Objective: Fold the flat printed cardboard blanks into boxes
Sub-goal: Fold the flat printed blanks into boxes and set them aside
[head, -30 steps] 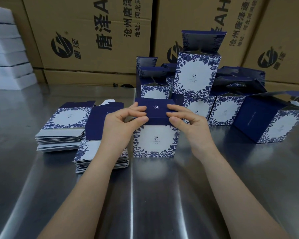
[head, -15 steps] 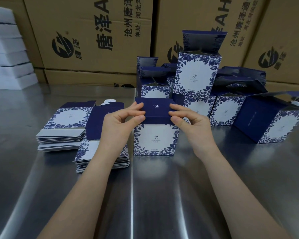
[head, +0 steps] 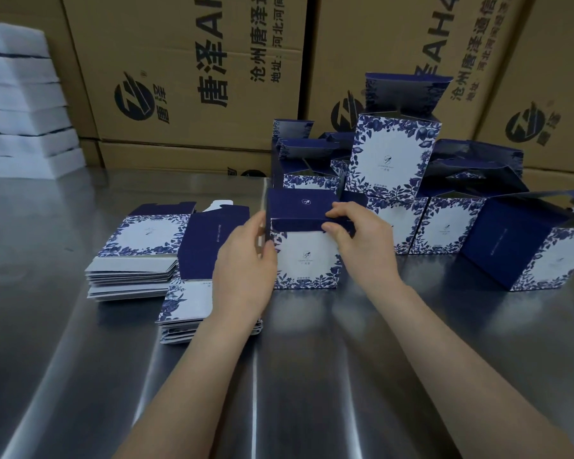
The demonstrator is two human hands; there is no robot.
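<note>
Left hand [head: 246,263] lower now round box [head: 307,260] edge, right hand [head: 362,240] on lid [head: 300,205].

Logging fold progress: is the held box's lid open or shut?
Folded down, not tucked: the lid covers the box, its flap outside the front.

Blue floral box [head: 307,260] upright on a steel table [head: 279,376]. The left hand [head: 246,263] grips its left edge. The right hand [head: 362,240] pinches the navy lid flap [head: 297,208] at the front right corner. Stacks of flat blanks [head: 136,260] lie to the left, and folded boxes [head: 391,157] cluster behind.
</note>
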